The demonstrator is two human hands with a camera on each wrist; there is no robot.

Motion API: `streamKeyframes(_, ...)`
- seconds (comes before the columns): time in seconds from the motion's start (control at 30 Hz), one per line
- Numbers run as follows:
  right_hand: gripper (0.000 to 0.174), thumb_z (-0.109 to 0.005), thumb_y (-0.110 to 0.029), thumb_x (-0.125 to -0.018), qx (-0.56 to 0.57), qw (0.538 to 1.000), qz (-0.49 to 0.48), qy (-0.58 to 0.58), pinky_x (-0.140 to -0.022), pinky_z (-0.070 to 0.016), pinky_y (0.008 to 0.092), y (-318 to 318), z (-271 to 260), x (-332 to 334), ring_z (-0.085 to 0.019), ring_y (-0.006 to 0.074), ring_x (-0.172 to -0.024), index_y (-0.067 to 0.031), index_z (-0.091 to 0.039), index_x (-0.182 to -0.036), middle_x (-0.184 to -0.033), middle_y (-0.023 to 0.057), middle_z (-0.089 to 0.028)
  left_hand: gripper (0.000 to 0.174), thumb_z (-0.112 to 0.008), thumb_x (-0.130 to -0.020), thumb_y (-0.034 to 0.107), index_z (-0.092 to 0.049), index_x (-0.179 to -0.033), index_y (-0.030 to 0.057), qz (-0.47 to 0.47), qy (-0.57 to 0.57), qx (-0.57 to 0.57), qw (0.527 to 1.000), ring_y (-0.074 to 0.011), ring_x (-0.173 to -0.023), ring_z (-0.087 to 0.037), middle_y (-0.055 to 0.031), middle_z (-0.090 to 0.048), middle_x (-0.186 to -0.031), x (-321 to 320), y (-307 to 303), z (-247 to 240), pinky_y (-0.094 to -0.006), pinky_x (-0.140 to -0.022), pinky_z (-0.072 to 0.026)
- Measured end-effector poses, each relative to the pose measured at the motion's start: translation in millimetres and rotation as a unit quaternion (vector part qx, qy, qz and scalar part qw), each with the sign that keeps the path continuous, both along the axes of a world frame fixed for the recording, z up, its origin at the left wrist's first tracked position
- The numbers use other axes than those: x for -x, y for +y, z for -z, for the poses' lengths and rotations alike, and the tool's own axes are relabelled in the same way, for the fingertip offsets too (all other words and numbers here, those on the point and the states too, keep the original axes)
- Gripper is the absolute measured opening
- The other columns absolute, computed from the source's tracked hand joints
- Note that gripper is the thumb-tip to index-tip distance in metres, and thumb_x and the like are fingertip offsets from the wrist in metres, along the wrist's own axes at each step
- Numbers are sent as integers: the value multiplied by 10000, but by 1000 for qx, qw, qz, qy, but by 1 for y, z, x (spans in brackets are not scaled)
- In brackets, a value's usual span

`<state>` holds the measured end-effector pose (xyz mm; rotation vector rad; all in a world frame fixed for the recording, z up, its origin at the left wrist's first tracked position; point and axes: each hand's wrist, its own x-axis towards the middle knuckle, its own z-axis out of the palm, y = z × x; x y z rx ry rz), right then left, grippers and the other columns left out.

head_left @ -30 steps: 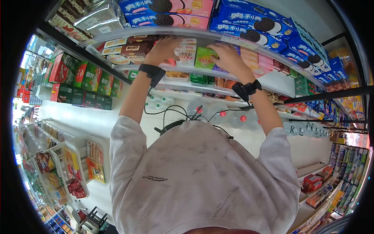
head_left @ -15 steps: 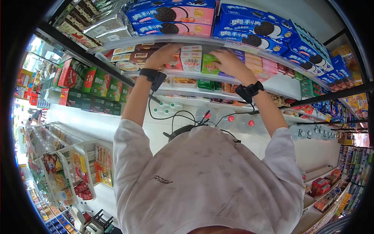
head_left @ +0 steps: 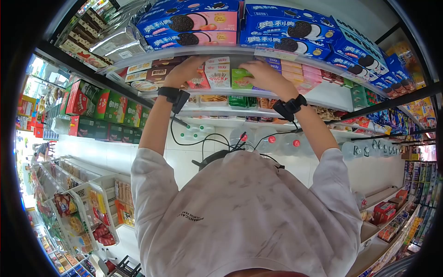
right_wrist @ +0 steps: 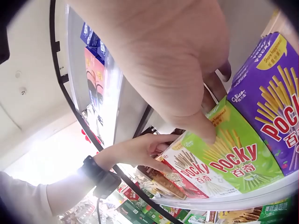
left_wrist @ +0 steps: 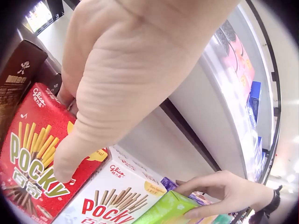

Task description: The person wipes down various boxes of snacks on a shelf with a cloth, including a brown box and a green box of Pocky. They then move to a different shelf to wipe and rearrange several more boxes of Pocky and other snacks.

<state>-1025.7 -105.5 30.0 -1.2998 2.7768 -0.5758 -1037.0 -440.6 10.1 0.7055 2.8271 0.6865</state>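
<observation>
in the head view, two bare hands reach in above a smooth, pale, curved shelf edge [head_left: 226, 92]. the left hand [head_left: 187, 72] is at the red box [head_left: 199, 82], the right hand [head_left: 267, 77] at the green box [head_left: 242, 80], and the white box [head_left: 218, 76] stands between those two. above, stiff blue cartons [head_left: 286, 31] and crinkled silver foil packs [head_left: 122, 41] are stacked; the shirt [head_left: 249, 198] is soft, mottled cloth.

in the left wrist view, the thumb presses the red box's finely speckled card front while the fingers go behind its top edge, pinching it; the fingertips are hidden. its flat oblong face carries yellow sticks and thick pale letters. a dark brown carton [left_wrist: 16, 77] stands beside it.

in the right wrist view, the thumb lies on the green box's smooth face, fingers bent behind the top, pinching it, tips hidden. red lettering outlined in white crosses the front. it stands between the white box and a glossy purple box [right_wrist: 275, 100].
</observation>
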Motion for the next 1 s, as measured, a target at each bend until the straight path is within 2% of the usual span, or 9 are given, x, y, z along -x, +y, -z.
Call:
streamKeyframes(0.07,401,-721,-174,-914,3,1000,-2,0,-1199,-359,518,0,-1,0,-630,368,-1183,-56,-652,-1291,-1211,173,-699,869,-724,-811,-53,-411,-1592,166,21,29,13,999,-390,-1305,-571,-243,-486,-1478,11,-9,17,-422,-902,-662)
streamKeyframes(0.17,407,-723,-171,-912,8,1000,-5,-11,-1211,-350,515,-1,-2,-2,-627,373,-1184,-56,-649,-1295,-1213,173,-696,882,-729,-806,-59,-401,-1597,150,-49,-66,-14,997,-414,-1309,-561,-270,-521,-1445,-10,8,-12,-446,-999,-594)
streamKeyframes(0.3,404,-718,-175,-917,4,1000,-4,-8,-1223,-341,511,-1,-3,-3,-617,379,-1195,-63,-647,-1299,-1227,172,-690,878,-729,-810,-57,-399,-1597,153,-69,-98,-48,992,-435,-1262,-585,-281,-563,-1391,-26,20,-39,-472,-1023,-549)
streamKeyframes(0.4,427,-724,-186,-903,3,1000,-12,-6,-1186,-370,496,0,-6,-2,-625,378,-1196,-44,-656,-1300,-1234,191,-694,871,-725,-821,-45,-391,-1597,169,-51,-68,-26,996,-424,-1245,-602,-270,-547,-1399,-11,9,-16,-450,-942,-621)
streamKeyframes(0.5,437,-726,-186,-892,-1,1000,-14,-8,-1153,-401,485,0,-11,-4,-636,377,-1181,-32,-661,-1295,-1215,199,-700,853,-686,-828,-61,-394,-1592,182,-64,-74,-30,995,-407,-1203,-639,-230,-521,-1414,-11,7,-10,-452,-717,-687)
streamKeyframes(0.57,438,-725,-182,-888,10,1000,-4,-1,-1138,-417,478,-2,-10,-4,-642,376,-1168,-31,-659,-1294,-1197,196,-705,843,-679,-825,-58,-400,-1585,178,-82,-89,-37,992,-403,-1184,-655,-215,-520,-1411,-16,10,-17,-455,-632,-702)
streamKeyframes(0.7,462,-725,-189,-884,19,1000,23,-5,-1104,-453,467,-4,-13,-7,-649,373,-1160,-26,-645,-1309,-1204,192,-708,815,-721,-819,3,-417,-1561,151,-86,-67,-32,994,-405,-1190,-647,-222,-549,-1397,-27,20,-32,-429,-648,-699)
streamKeyframes(0.87,517,-735,-235,-882,9,1000,24,-13,-1080,-479,471,-6,-17,-2,-647,392,-1170,-24,-628,-1343,-1277,209,-683,779,-767,-804,54,-465,-1519,115,-105,-53,-28,993,-418,-1243,-606,-246,-577,-1387,-38,26,-53,-463,-824,-653)
streamKeyframes(1.0,598,-769,-287,-889,39,999,33,5,-1064,-495,469,-16,-17,-4,-616,413,-1230,-38,-580,-1399,-1344,225,-644,777,-787,-785,53,-484,-1499,93,-138,-85,-71,984,-449,-1281,-570,-258,-559,-1411,-45,28,-57,-500,-1011,-551)
